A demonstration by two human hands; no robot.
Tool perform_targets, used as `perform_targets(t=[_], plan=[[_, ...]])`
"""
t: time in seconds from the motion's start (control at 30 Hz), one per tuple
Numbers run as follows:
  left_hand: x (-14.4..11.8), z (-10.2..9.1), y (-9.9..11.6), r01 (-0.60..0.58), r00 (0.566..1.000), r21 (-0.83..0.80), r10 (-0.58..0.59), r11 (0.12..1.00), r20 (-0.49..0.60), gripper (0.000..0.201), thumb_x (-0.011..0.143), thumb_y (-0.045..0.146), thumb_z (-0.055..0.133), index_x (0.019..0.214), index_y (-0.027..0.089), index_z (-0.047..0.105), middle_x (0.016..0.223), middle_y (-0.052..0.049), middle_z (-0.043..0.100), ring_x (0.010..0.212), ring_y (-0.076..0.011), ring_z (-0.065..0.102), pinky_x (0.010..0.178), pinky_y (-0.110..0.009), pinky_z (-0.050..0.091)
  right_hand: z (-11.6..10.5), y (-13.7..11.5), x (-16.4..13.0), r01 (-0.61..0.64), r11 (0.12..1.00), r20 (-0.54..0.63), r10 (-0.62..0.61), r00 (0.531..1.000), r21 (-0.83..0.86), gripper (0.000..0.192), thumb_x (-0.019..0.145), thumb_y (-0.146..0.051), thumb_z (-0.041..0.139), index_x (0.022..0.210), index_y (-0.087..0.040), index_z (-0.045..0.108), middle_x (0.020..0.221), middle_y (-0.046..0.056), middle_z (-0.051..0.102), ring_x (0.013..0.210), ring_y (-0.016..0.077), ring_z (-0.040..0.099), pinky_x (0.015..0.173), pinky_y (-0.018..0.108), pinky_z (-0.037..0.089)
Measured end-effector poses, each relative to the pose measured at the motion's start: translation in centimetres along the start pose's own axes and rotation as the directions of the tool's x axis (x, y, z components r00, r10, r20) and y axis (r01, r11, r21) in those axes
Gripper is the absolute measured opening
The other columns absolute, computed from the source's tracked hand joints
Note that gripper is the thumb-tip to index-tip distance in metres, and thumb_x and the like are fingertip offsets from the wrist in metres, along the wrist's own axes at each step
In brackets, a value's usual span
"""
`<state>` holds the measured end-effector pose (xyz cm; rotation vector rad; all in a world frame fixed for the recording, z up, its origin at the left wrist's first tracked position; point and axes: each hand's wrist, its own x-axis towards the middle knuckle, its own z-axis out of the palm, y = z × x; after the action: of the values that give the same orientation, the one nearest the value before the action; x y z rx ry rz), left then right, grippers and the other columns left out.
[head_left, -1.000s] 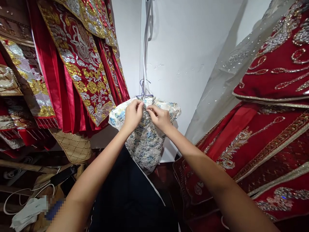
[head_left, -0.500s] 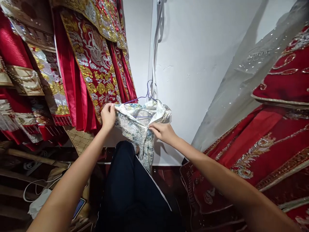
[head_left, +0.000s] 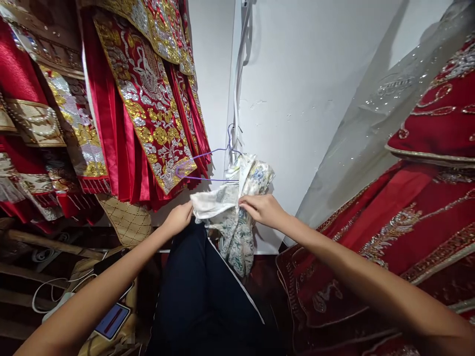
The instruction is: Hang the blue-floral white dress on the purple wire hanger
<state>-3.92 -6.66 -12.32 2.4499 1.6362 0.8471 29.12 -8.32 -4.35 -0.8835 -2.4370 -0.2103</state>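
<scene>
Floral garment hangs just ahead of me, beyond the dark trousers at the bottom of my view. Its long axis runs roughly downward, with the lower part bunched and a little twisted. My left hand has its fingers pinched on the end of a pale flap of the cloth, drawn out to the left; my right hand grips the front edge, close to the body of the cloth, so it is the nearer of the two to the garment's main length.

The relation I judge matters most: the purple hanger lies above and beyond both hands, its left end bare and nearer my left fingers, while cloth still covers the other end (how it sits there, I cannot tell from here).

Half a second ago the garment's left side was spread along that bare wire; now it is off, pulled lower and inward, and my left hand is lower and closer to my right.

Farther off, the white wall rises behind the hanger.
</scene>
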Motion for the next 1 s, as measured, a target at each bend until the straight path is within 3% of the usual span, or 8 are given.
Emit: perform_targets(t=[0.07,0.17,0.37,0.47,0.63,0.77,0.87,1.0], plan=[[-0.4,0.2,0.8,-0.029,0.999,-0.084,0.031,0.996,0.021,0.019,0.098,0.032,0.039,0.091,0.022,0.054,0.079,-0.005,0.062,0.072,-0.0217,0.059,0.070,-0.030,0.040,0.3,0.2,-0.7,0.018,1.000,0.072,-0.018,0.997,-0.005,0.026,0.098,-0.027,0.043,0.100,-0.020,0.068,0.077,0.005,0.074,0.064,0.0184,0.066,0.059,0.028,0.036],[0.2,-0.2,2.3,-0.038,0.996,-0.297,0.013,0.954,-0.086,0.032,0.101,0.039,0.031,0.082,0.021,0.050,0.072,-0.001,0.054,0.067,-0.0173,0.052,0.067,-0.028,0.040,0.8,0.1,-1.5,0.033,0.999,0.182,-0.039,0.983,0.033,0.025,0.098,-0.027,0.044,0.098,-0.021,0.068,0.075,0.004,0.073,0.060,0.0177,0.062,0.058,0.028,0.034],[3.2,-2.4,6.8,-0.110,0.968,-0.714,-0.090,0.692,-0.236,0.035,0.099,0.047,0.037,0.082,0.020,0.051,0.074,0.000,0.050,0.069,-0.0149,0.050,0.066,-0.027,0.046,1.8,-0.9,-1.3,-0.097,0.990,0.361,0.053,0.931,0.104,0.013,0.090,-0.027,0.058,0.093,-0.021,0.069,0.068,0.003,0.068,0.059,0.0179,0.059,0.058,0.028,0.033],[3.1,-3.5,10.2,-0.171,0.968,-0.698,-0.015,0.695,-0.252,0.035,0.100,0.047,0.037,0.083,0.020,0.052,0.076,-0.001,0.051,0.073,-0.0152,0.050,0.069,-0.026,0.045,2.2,-1.8,-0.4,-0.198,0.929,0.397,0.061,0.916,0.313,0.024,0.085,-0.034,0.067,0.104,-0.019,0.067,0.081,0.004,0.070,0.069,0.0179,0.062,0.061,0.026,0.040],[1.9,-5.1,14.4,-0.238,0.967,-0.568,0.135,0.788,-0.217,0.032,0.102,0.043,0.034,0.089,0.020,0.053,0.079,-0.001,0.053,0.075,-0.0151,0.049,0.072,-0.026,0.041,2.5,-4.0,1.2,-0.225,0.735,0.389,-0.057,0.919,0.639,0.039,0.072,-0.045,0.079,0.096,-0.017,0.066,0.089,0.004,0.067,0.084,0.0211,0.061,0.072,0.030,0.048],[1.6,-5.2,14.2,-0.245,0.965,-0.579,0.138,0.778,-0.222,0.030,0.101,0.043,0.037,0.092,0.020,0.054,0.086,-0.003,0.058,0.082,-0.0168,0.054,0.078,-0.028,0.044,2.4,-5.4,1.7,-0.385,0.527,0.447,0.011,0.894,0.757,0.033,0.072,-0.044,0.079,0.084,-0.018,0.062,0.076,0.000,0.061,0.074,0.0181,0.058,0.068,0.030,0.048],[1.2,-4.2,13.3,-0.219,0.976,-0.664,0.151,0.715,-0.160,0.031,0.100,0.045,0.039,0.110,0.021,0.056,0.107,-0.007,0.062,0.099,-0.0205,0.058,0.089,-0.031,0.046,1.9,-6.1,1.9,-0.428,0.373,0.434,0.073,0.898,0.823,0.038,0.067,-0.034,0.082,0.091,-0.018,0.058,0.082,-0.001,0.060,0.077,0.0167,0.057,0.071,0.029,0.049],[0.2,-1.8,12.3,-0.184,0.958,-0.685,0.284,0.705,0.035,0.042,0.102,0.046,0.029,0.109,0.020,0.061,0.108,-0.009,0.066,0.099,-0.0223,0.060,0.092,-0.034,0.047,0.5,-6.9,1.9,-0.417,0.407,0.470,-0.037,0.882,0.813,0.035,0.068,-0.033,0.082,0.088,-0.018,0.057,0.081,-0.001,0.058,0.078,0.0162,0.056,0.069,0.027,0.048]])
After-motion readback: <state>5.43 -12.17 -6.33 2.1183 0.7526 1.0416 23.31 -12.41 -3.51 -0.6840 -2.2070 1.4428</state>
